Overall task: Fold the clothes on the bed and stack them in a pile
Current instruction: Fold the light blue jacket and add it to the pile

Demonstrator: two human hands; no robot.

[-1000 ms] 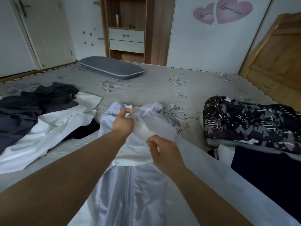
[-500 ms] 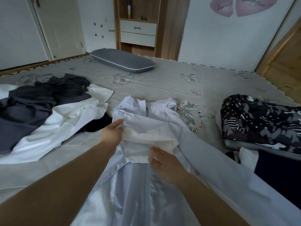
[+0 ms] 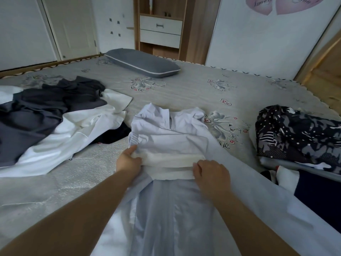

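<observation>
On bed (image 3: 184,93): left hand (image 3: 128,161), right hand (image 3: 212,172) both grip one pale shirt (image 3: 166,137).

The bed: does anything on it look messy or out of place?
Yes. An unfolded heap of dark grey and white garments sprawls at the left, and a patterned black-and-grey garment lies bunched at the right. In the middle, the left hand and right hand grip the pale blue shirt, only partly folded.

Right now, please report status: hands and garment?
Left hand and right hand grip pale blue garment at its cream fold. Unfolded clothes lie left.
</observation>
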